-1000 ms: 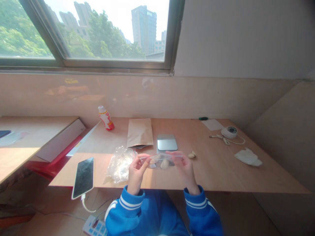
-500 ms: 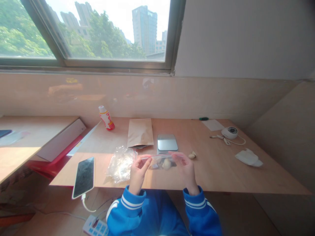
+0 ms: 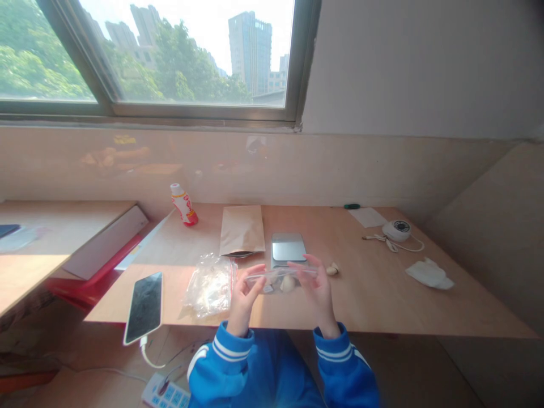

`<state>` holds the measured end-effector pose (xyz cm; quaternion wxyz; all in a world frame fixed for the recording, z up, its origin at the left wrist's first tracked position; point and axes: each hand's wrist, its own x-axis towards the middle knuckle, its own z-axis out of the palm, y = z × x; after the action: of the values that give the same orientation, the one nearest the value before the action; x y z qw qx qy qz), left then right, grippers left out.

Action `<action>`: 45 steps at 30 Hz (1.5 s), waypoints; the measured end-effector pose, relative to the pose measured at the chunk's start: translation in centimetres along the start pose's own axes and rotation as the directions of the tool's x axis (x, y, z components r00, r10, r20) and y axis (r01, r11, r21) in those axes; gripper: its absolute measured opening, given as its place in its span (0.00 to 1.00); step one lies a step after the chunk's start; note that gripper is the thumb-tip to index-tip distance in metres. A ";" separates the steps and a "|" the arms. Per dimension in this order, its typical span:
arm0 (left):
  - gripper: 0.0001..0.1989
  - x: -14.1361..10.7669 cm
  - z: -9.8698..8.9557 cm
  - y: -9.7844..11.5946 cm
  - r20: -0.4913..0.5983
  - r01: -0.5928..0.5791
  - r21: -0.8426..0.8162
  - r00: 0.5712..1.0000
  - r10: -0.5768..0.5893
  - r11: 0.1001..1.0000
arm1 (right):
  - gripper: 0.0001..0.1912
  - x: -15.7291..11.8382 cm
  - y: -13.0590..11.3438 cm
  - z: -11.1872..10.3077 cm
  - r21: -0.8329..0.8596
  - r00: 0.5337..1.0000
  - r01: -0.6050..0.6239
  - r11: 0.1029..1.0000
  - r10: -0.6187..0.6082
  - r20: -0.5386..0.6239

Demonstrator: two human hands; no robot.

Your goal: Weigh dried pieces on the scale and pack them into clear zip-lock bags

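Between my two hands hangs a small clear zip bag (image 3: 276, 285), with a pale, rounded piece and a small white packet showing through it. My left hand (image 3: 246, 294) pinches the bag's top edge at its left end. At the other end, my right hand (image 3: 315, 290) holds the same edge between thumb and fingers. Just behind the bag lies a flat kitchen scale (image 3: 289, 247) with a shiny plate. A pale beige piece (image 3: 332, 269), like the one in the bag, rests on the table right of my right hand.
Left of my hands lie crumpled clear plastic bags (image 3: 210, 286) and a phone (image 3: 144, 309) on a white cable. A brown paper bag (image 3: 242, 229) and a red-white bottle (image 3: 184, 205) are farther back. On the right are a white round device (image 3: 397, 229) and a crumpled tissue (image 3: 430, 273).
My hands have shifted slightly along the bag's top edge, and the fingers of my right hand have lifted and spread a little. The bag stays between both hands.
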<state>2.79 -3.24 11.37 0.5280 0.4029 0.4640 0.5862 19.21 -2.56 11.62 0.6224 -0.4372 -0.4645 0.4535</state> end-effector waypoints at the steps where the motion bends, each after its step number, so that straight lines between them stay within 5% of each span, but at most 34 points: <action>1: 0.17 0.1 0.0 -0.2 0.005 0.009 0.006 1.000 -0.009 1.000 | 0.21 0.0 0.1 0.0 0.034 0.999 -0.023 0.999 0.022 0.024; 6: 0.13 0.3 -0.1 -0.8 0.006 -0.009 0.033 1.000 0.009 0.999 | 0.16 0.0 1.0 -0.1 0.031 0.991 -0.084 0.996 0.081 0.107; 17: 0.12 0.4 -0.2 -0.3 -0.021 -0.080 0.141 0.996 0.084 0.987 | 0.11 0.0 1.0 -0.6 -0.103 0.997 -0.015 0.995 0.022 0.069; 24: 0.13 -0.1 0.3 -0.5 -0.023 -0.029 0.087 0.999 0.031 0.996 | 0.08 -0.1 0.9 -0.8 -0.127 0.998 0.052 0.991 -0.047 0.036; 29: 0.14 0.0 -0.1 -0.8 0.107 -0.068 0.061 0.992 0.061 0.996 | 0.07 -0.2 0.7 -1.2 0.025 0.989 -0.027 0.999 0.023 0.147; 35: 0.10 0.0 -0.2 -0.6 0.098 -0.072 0.086 0.993 0.064 0.994 | 0.11 -0.3 0.5 -1.2 0.064 0.949 -0.137 0.988 0.113 0.295; 45: 0.10 -0.1 0.1 -0.3 0.099 -0.123 0.110 0.989 0.112 0.986 | 0.08 -0.3 0.0 -0.4 -0.133 0.980 0.043 0.990 -0.016 0.197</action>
<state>3.00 -3.37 11.10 0.4892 0.4860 0.4477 0.5692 19.51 -2.94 11.46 0.5490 -0.4253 -0.5598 0.4521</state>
